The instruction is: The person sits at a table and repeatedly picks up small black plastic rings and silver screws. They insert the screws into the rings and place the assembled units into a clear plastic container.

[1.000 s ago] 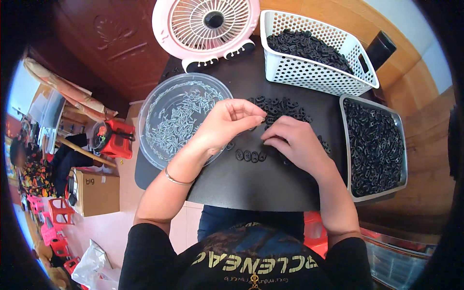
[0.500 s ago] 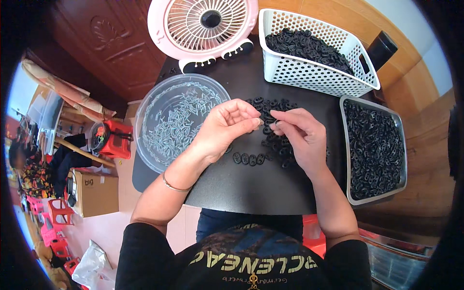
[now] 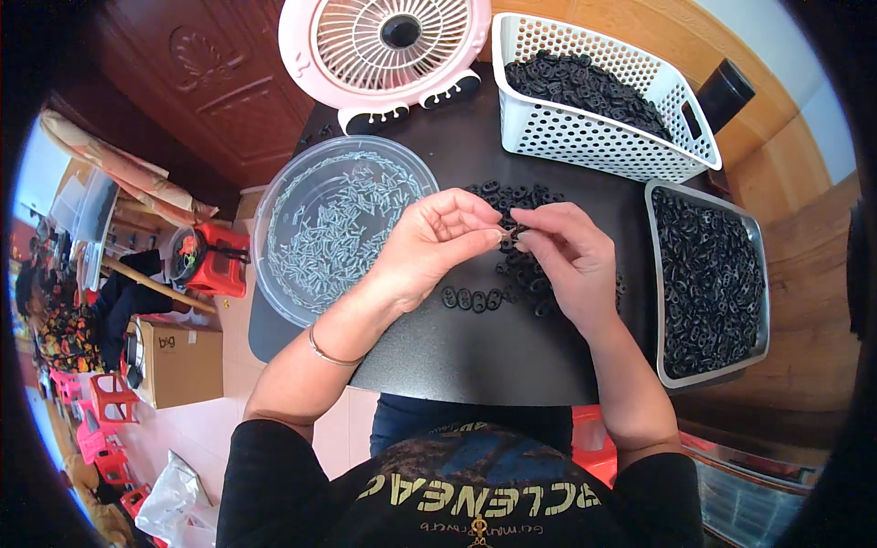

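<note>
Above the dark table, my left hand (image 3: 429, 242) pinches thumb against forefinger; whatever sits in the pinch is too small to name. Facing it, my right hand (image 3: 568, 251) pinches in the same way, its fingertips almost touching the left ones. Dark bits show between them, but the black heap behind makes the held thing hard to tell. Under and between the hands lies a loose pile of small black plastic pieces with holes (image 3: 525, 265). A short row of joined black pieces (image 3: 470, 300) lies on the table nearer to me, between my wrists.
A clear round tub (image 3: 274, 297) of small silvery pins stands left. At the back are a pink fan (image 3: 379, 96) and a white perforated basket (image 3: 585, 151) of black pieces. A metal tray (image 3: 660, 283) of similar pieces sits right. Red stools (image 3: 224, 265) stand on the floor.
My left hand has shifted slightly right, bringing its fingertips closer to those of my right hand. The right hand has barely moved. The containers stand as before.
</note>
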{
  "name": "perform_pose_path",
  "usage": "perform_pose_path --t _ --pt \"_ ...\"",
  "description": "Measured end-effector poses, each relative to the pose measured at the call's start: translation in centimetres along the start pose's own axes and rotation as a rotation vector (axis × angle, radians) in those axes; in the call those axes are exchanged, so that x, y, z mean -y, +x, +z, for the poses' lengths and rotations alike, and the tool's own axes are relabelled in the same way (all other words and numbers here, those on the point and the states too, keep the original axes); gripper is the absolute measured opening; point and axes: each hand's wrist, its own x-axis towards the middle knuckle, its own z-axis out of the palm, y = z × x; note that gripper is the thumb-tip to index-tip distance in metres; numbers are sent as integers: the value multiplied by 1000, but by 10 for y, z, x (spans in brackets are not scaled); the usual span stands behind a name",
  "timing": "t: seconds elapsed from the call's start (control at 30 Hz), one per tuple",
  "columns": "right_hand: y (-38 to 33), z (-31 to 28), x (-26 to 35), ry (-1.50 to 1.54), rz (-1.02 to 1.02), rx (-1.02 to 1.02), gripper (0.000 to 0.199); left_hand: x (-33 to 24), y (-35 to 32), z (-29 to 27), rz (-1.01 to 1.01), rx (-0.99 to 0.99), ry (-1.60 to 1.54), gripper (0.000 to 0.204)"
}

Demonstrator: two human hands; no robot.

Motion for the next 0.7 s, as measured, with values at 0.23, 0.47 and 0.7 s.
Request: perform_pose_path --t 0.23,0.47,0.7 --pt "-2 4 4 62 73 -42 26 0 1 2 2 -28 33 14" --pt "-2 5 4 24 78 -56 22 -1 0 3 9 -51 74 13" --pt "-3 4 5 -62 82 -62 21 -2 -3 6 64 -51 201 18"
